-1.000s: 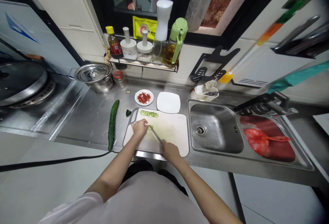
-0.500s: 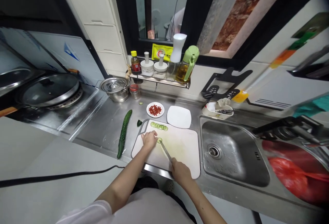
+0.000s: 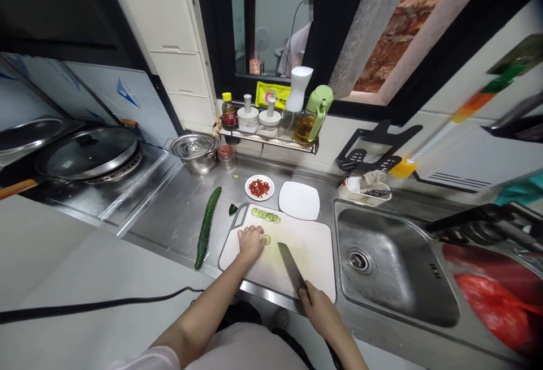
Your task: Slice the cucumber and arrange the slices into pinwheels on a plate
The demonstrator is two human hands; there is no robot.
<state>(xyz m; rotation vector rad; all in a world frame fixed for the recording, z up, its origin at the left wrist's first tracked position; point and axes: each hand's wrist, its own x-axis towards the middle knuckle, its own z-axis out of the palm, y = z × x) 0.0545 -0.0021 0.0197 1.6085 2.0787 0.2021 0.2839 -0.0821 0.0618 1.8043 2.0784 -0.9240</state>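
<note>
My right hand [image 3: 317, 305] grips a kitchen knife [image 3: 290, 263] by its dark handle. The blade slants over the white cutting board [image 3: 318, 245], apart from the cucumber. On the board's left part, my left hand [image 3: 251, 242] is closed, its fingertips against a small cucumber piece [image 3: 266, 240] with a pale cut face. The fingers hide part of that piece. A row of overlapping cucumber slices [image 3: 266, 215] lies along the board's far edge. Left of the board rests a whole cucumber [image 3: 207, 227], and a dark green cut end [image 3: 233, 209] sits near the board's handle.
Behind the board are a plate of chopped red chilli [image 3: 259, 188] and a white square plate [image 3: 299, 200]. The sink [image 3: 394, 262] adjoins on the right. A lidded steel pot [image 3: 195, 154] and a covered pan [image 3: 89, 152] stand leftward. Above hangs a condiment rack [image 3: 271, 138].
The knife has drawn away from the cucumber piece, rightward and toward me, with its blade tilted flatter. My left hand stays by the piece. The view has shifted slightly.
</note>
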